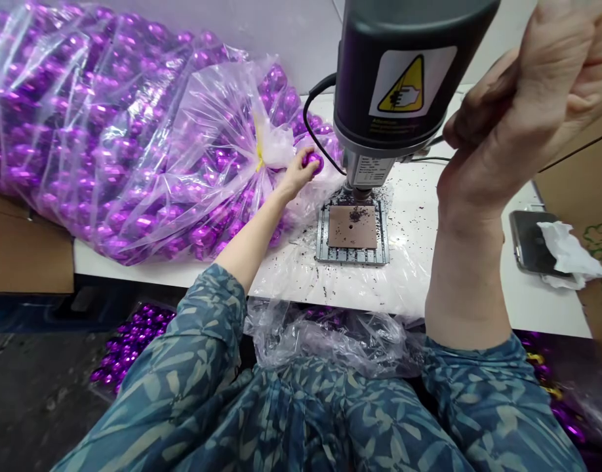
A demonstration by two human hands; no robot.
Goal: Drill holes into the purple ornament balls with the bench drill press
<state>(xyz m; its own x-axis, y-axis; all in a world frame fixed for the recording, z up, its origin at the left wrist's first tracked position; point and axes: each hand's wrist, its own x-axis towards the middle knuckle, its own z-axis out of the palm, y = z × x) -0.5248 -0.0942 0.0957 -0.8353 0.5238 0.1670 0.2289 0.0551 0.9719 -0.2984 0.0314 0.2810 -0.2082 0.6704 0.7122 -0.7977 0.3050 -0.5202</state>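
Note:
My left hand point(296, 177) pinches a shiny purple faceted ball point(315, 164) beside the tied neck of a clear plastic bag. Up at the right, my right hand point(522, 111) is closed round the feed lever point(435, 140) of a small drill press point(409, 33); the fingers cover most of the lever. A warning label point(412, 82) is on the drill's dark housing. Below its chuck point(361, 195) lies a flat brown board point(340, 229) with a dark hole, on the slotted metal base point(322, 244). Dark shavings are scattered over the board and around it.
A big clear bag of purple balls point(134, 151) covers the white table's point(291, 278) left side. A phone point(530, 246) with crumpled tissue point(569, 249) lies at right. Plastic film point(330, 341) hangs over the front edge. More purple balls point(138, 341) are below left. A black cable point(311, 105) loops beside the drill.

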